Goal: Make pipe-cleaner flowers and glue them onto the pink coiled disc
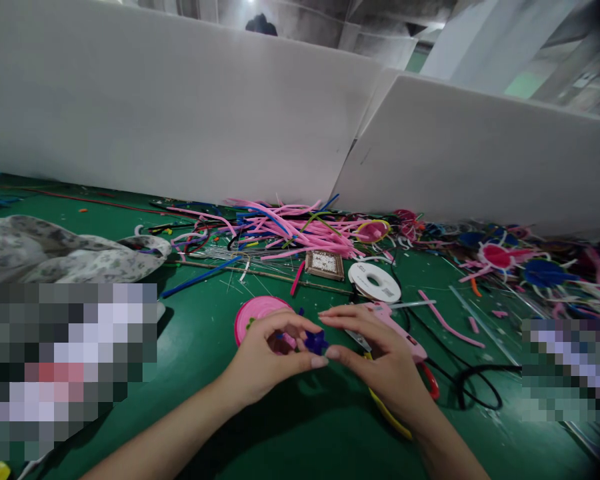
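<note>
Left fingers (307,362) pinch blue piece (316,343); right fingers (351,359) parted, contact unclear; pink disc (263,307) half-hidden.

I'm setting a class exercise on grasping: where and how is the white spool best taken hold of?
Probably grip opposite edges of the white spool, coming from above: it appears to lie flat, round face up, and the pink glue gun sits close on its near side.

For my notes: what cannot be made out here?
In the head view:
Small dark-blue piece: details too small, blurred.
Round pink disc: lower right part hidden by the left hand.
Gun-shaped pink plastic tool: partly behind the right hand.
White round spool: print too small.
</note>
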The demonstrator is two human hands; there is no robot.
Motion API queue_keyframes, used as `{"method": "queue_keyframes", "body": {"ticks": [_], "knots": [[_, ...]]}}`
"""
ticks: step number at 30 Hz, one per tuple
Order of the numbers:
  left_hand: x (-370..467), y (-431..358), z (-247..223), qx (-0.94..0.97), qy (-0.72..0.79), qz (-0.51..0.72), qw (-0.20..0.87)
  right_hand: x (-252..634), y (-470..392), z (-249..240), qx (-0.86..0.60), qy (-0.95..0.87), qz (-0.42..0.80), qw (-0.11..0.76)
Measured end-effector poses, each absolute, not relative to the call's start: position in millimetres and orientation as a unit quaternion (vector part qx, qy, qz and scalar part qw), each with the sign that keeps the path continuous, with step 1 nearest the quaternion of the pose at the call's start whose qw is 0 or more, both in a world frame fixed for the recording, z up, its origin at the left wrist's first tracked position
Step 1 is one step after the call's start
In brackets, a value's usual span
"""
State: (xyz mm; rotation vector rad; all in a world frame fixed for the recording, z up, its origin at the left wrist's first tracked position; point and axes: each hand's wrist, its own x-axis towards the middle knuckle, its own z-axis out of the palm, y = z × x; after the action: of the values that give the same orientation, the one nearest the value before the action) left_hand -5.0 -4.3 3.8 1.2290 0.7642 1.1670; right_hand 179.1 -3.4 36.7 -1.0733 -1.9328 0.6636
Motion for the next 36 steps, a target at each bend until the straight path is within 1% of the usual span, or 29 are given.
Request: {"method": "queue_keyframes", "body": {"ticks": [3,7,15,19,23,28,33,36], "knots": [[-5.1,-4.3,1.7,0.533,0.309,0.505,0.604,179.2,-0.3,35.1,-0.407,-0.775,0.255,0.411],[-6.4,-3.9,2.7,0.560,0.310,0.507,0.577,179.3,0.3,30.5,-0.393,-0.775,0.259,0.421],[-6.4,-4.4,6.1,0.584,0.335,0.498,0.546,179.0,-1.3,24.1,-0.419,-0.745,0.266,0.445],[-5.2,-3.7,3.2,0.574,0.330,0.498,0.560,176.2,-2.5,24.3,-0.420,-0.741,0.259,0.455],[-5.0,-3.3,2.7,0.548,0.328,0.484,0.598,175.9,-2.8,23.8,-0.415,-0.745,0.251,0.458],[-5.2,-3.7,2.7,0.543,0.333,0.476,0.606,178.0,-1.5,22.4,-0.420,-0.725,0.295,0.459],[-4.7,-3.3,0.4,0.526,0.354,0.495,0.594,179.6,-1.5,22.2,-0.419,-0.700,0.360,0.453],[-4.5,-2.8,1.1,0.512,0.361,0.506,0.593,180.4,-1.8,22.2,-0.411,-0.700,0.371,0.451]]}}
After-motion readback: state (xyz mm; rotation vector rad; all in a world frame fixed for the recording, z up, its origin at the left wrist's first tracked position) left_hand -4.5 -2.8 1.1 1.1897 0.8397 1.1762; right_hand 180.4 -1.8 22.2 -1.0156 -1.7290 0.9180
